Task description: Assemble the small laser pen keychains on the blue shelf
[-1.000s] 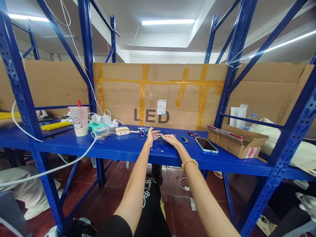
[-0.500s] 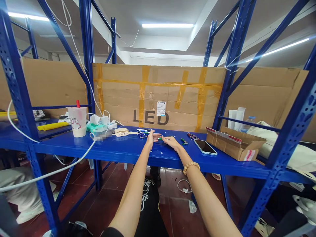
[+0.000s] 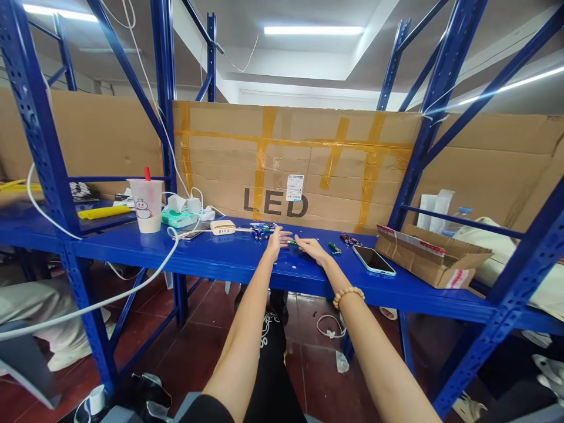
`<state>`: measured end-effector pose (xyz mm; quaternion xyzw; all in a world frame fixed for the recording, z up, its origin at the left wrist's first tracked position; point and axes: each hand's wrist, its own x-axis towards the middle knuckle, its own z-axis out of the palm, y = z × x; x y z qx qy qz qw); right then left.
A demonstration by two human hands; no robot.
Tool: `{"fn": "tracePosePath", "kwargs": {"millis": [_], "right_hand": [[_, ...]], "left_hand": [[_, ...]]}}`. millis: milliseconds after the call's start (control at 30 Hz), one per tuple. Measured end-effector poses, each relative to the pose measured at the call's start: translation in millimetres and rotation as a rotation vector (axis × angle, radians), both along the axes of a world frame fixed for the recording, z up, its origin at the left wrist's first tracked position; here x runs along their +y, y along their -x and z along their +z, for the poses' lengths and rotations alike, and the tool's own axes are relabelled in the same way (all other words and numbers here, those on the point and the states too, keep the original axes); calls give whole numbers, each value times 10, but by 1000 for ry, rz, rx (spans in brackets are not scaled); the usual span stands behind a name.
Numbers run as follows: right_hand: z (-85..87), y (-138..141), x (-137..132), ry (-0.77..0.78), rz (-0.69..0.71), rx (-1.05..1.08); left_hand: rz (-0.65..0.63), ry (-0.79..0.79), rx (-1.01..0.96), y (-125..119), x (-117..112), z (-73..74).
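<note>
A small green pen-like piece (image 3: 291, 242) shows in the gap between my two hands, above the blue shelf top. My left hand (image 3: 277, 242) has its fingertips at the left end of the piece. At the other end my right hand (image 3: 312, 249), with a beaded bracelet on its wrist, pinches it. Just behind my left hand lies a pile of blue and white pen-like pieces (image 3: 261, 230). To the right of my right hand are a few green pieces (image 3: 335, 248), with a dark red and blue group (image 3: 350, 239) behind them.
A phone (image 3: 373, 260) and an open cardboard box (image 3: 434, 258) are on the right. Leftward stand a power strip (image 3: 222, 227), a tissue pack (image 3: 178, 218) and a cup with a red straw (image 3: 147, 205). A white cable (image 3: 145, 281) hangs across the shelf's front edge.
The view has shifted slightly, so everything on the shelf appears a little further right. Both hands keep nearly the same place around the green piece.
</note>
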<state>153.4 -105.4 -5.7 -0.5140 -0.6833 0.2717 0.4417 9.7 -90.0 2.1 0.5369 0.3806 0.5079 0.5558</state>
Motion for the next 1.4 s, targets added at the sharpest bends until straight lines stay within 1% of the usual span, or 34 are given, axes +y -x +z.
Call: {"fn": "tracePosePath", "kwargs": {"millis": [167, 333, 533, 767, 1100, 1400], "right_hand": [[-8, -6, 2, 15, 58, 40], [-17, -16, 26, 30, 46, 54], [-9, -6, 7, 35, 28, 60], [7, 6, -11, 50, 20, 50], [12, 3, -21, 72, 21, 41], [32, 11, -49, 71, 36, 42]], "left_hand": [[3, -10, 10, -18, -14, 2], [-5, -27, 32, -21, -43, 5], [-18, -26, 56, -20, -6, -6], [21, -37, 64, -25, 18, -35], [-6, -21, 75, -24, 31, -25], [10, -4, 65, -33, 44, -37]]}}
